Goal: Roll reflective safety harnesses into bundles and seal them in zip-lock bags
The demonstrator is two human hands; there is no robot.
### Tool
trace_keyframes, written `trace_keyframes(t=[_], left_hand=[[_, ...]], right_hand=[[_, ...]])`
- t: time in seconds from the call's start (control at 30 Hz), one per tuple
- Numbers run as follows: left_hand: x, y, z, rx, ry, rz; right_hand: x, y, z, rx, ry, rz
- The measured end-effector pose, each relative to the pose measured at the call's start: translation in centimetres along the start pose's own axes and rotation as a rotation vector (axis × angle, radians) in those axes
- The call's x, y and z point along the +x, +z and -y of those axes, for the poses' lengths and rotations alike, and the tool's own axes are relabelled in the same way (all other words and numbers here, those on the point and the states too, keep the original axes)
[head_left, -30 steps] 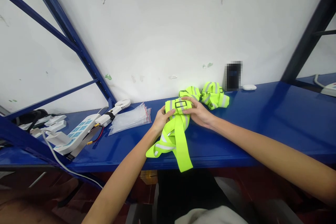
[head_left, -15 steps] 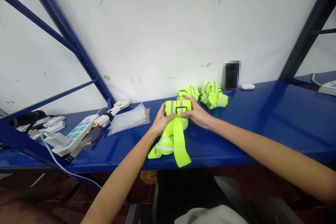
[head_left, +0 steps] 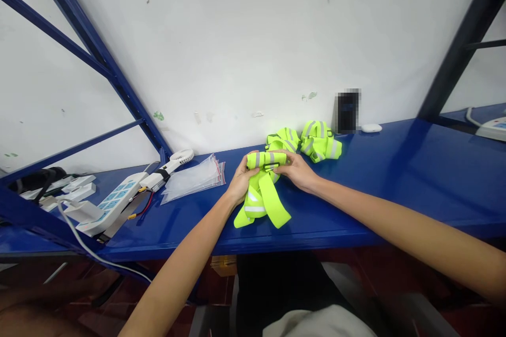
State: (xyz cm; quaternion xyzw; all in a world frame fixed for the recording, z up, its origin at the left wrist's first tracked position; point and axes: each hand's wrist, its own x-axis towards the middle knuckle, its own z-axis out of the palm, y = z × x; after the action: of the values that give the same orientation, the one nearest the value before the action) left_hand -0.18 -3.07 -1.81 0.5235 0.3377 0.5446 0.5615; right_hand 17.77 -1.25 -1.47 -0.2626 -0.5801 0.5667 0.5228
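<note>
Between both hands is a neon-yellow reflective strap (head_left: 263, 195) with grey stripes, its upper part bundled into a roll with a black buckle on the front. My left hand (head_left: 239, 181) grips the roll's left end, thumb in front. At the right end, my right hand (head_left: 295, 169) holds it near the buckle, fingers partly hidden behind. Loose ends of the strap hang below, over the front of the blue table (head_left: 379, 184). Just behind the hands lie a bundled yellow strap (head_left: 283, 139) and, right of it, another bundled strap (head_left: 321, 141).
Clear zip bags (head_left: 192, 179) lie to the left, beside a small white fan (head_left: 182, 157) and a white power strip (head_left: 116, 202) with cables. A blurred dark object (head_left: 347, 111) leans on the wall near a white case (head_left: 371, 128). A blue metal frame (head_left: 98, 55) rises at left.
The rolled part has tipped so that the buckle looks flatter. The strap's hanging ends have risen and sit higher over the table. Both hands keep their hold.
</note>
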Motion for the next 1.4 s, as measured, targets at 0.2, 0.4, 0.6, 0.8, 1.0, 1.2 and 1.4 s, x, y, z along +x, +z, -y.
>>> trace_keyframes(t=[0.2,0.4,0.6,0.8,1.0,1.2,1.4], left_hand=[[-0.2,0.4,-0.1,-0.057,-0.075,0.001],[0.4,-0.2,-0.2,0.032,-0.023,-0.034],[0.1,-0.4,-0.8,0.060,0.029,-0.024],[-0.8,0.3,-1.5,-0.019,0.053,0.043],[-1.2,-0.2,-1.6,0.001,0.018,0.217],[-1.4,-0.6,-1.8,-0.006,-0.020,0.254],[-0.7,-0.3,-1.1,0.003,-0.020,0.083]], right_hand=[[0.0,0.0,0.2,-0.130,-0.043,-0.012],[0.3,-0.5,0.5,-0.266,-0.136,0.004],[0.2,-0.6,1.0,-0.081,-0.057,0.073],[-0.3,0.2,1.9,0.129,0.265,0.084],[-0.5,-0.3,2.4,0.227,0.385,0.250],[-0.3,-0.6,1.7,0.236,0.414,0.281],[-0.1,-0.2,2.0,0.269,0.247,0.162]])
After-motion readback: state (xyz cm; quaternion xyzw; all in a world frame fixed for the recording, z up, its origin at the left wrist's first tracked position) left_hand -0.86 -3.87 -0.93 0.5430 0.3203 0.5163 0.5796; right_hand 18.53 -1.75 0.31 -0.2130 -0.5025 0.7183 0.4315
